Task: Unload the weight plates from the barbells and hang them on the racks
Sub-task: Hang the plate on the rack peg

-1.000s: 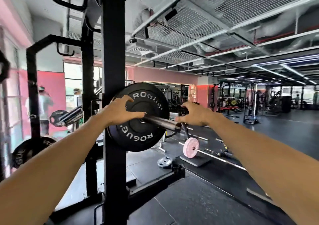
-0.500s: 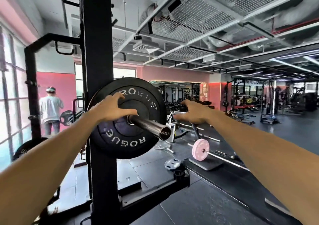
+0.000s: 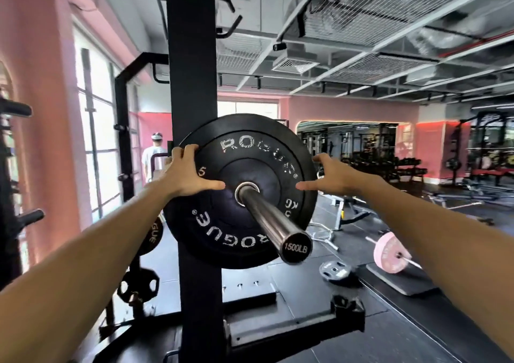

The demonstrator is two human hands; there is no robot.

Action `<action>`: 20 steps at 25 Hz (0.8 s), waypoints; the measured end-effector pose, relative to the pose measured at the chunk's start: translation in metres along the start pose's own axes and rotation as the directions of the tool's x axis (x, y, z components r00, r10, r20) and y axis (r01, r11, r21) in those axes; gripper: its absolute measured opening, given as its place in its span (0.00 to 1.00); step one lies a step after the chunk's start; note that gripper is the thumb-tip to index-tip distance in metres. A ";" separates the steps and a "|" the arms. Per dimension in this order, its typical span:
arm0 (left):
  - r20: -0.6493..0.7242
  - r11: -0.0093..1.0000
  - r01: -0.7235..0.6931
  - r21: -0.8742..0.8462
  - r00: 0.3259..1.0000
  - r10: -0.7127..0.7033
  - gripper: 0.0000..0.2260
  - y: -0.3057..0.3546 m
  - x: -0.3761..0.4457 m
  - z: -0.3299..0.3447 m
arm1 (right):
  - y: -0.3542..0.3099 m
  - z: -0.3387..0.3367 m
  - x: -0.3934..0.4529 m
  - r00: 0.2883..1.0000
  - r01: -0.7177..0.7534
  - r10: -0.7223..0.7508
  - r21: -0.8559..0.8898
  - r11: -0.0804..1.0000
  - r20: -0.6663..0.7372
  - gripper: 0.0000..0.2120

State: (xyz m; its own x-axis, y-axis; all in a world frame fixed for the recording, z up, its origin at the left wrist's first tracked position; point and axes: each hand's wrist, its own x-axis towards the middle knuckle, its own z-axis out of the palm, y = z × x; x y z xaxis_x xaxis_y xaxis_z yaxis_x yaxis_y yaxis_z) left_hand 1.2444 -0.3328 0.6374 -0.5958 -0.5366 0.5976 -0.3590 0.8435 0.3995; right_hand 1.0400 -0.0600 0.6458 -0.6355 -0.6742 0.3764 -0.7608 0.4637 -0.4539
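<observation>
A black Rogue bumper plate sits on the steel barbell sleeve, which points toward me and ends in a cap marked 1500LB. The bar rests in a black rack whose upright stands just behind the plate. My left hand grips the plate's left rim, fingers over the edge and thumb across the face. On the opposite rim my right hand holds the same way, its fingers hidden behind the plate.
More black plates hang low on the rack at the left, with bare pegs further left. On the floor to the right lie a small grey plate and a barbell with a pink plate. A person stands far behind.
My view has swung round to face the plate head-on. My left hand slid from the hub to the left rim, and my right hand came in from beyond the sleeve onto the right rim.
</observation>
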 end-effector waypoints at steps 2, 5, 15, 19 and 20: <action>-0.036 0.996 0.069 0.049 0.997 -0.067 0.59 -0.007 0.018 0.008 | 0.014 0.008 0.031 1.000 -0.001 0.001 -0.023 1.000 0.003 0.55; -0.056 0.978 0.162 0.128 0.986 -0.156 0.67 -0.016 0.042 0.018 | 0.029 0.019 0.073 0.998 0.008 -0.011 -0.058 0.998 -0.055 0.65; -0.225 0.975 0.197 -0.103 0.950 -0.216 0.63 -0.045 0.089 0.040 | 0.053 0.063 0.179 0.973 0.056 -0.006 0.206 0.977 -0.233 0.73; -0.191 0.966 0.205 -0.157 0.954 -0.233 0.61 -0.042 0.084 0.035 | 0.055 0.059 0.186 0.965 0.105 -0.024 0.301 0.948 -0.259 0.62; -0.185 0.966 0.211 -0.151 0.954 -0.237 0.60 -0.040 0.081 0.034 | 0.054 0.057 0.184 0.966 0.111 -0.033 0.299 0.948 -0.255 0.61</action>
State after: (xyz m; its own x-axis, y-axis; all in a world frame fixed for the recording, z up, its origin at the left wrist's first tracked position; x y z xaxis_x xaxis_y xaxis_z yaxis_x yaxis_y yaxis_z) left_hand 1.1861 -0.4093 0.6456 -0.3500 -0.7162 0.6039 -0.3638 0.6979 0.6169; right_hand 0.8894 -0.1915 0.6447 -0.6229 -0.5202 0.5843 -0.7521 0.1926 -0.6303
